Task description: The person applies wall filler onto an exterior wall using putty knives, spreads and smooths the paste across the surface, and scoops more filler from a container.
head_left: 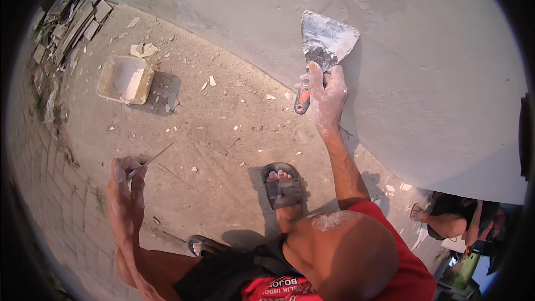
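My right hand (330,97) is dusted white and grips a broad putty knife (329,36) by its black and orange handle. White paste is smeared over the blade, which is up against or close to the pale grey wall (423,89); whether it touches, I cannot tell. Over the ground on the left, my left hand (126,187) is closed on a thin flat blade-like tool (153,159), seen nearly edge-on. To the left, a rectangular yellowish tub (147,81) with white paste in it rests on the dirt.
Broken boards or tiles (72,22) are heaped at the far left. Pale flakes (144,50) lie scattered over the ground. My sandalled foot (282,187) is planted below the wall. Another person (451,220) crouches at the right, beside a greenish object (465,270).
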